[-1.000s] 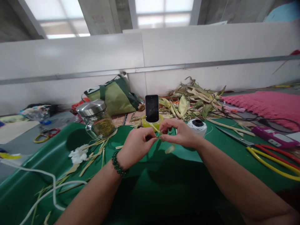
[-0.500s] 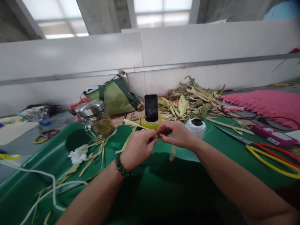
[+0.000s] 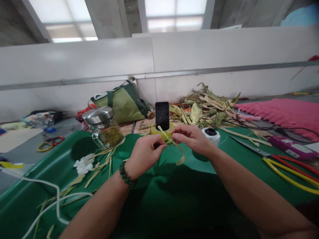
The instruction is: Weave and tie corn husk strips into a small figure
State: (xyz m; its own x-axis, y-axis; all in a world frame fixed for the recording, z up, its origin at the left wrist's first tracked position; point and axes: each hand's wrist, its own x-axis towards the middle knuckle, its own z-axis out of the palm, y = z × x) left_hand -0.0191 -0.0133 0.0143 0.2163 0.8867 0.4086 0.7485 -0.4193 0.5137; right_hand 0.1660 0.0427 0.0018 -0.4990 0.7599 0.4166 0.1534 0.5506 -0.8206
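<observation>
A small knotted piece of pale green plant strip (image 3: 170, 141) is held between my two hands over the green mat. My left hand (image 3: 147, 149), with a green bead bracelet (image 3: 126, 174) at the wrist, pinches its left side between thumb and fingers. From the right, my right hand (image 3: 190, 137) pinches the piece with curled fingertips. One strip end sticks up toward the phone (image 3: 162, 115), and a longer loose end (image 3: 181, 157) curls down below my right hand. The exact grip at the knot is partly hidden by the fingers.
A glass jar (image 3: 109, 134) stands left on the green mat (image 3: 159, 199), near white tissue (image 3: 84, 163) and loose strips. A white thread spool (image 3: 211, 134) and large scissors (image 3: 267, 156) lie right. Dried husks (image 3: 209, 103) are heaped behind, beside a pink cloth (image 3: 281, 114).
The strip between my hands has turned: one end now points up and the other hangs lower right. My left hand has shifted slightly left, my right hand slightly right.
</observation>
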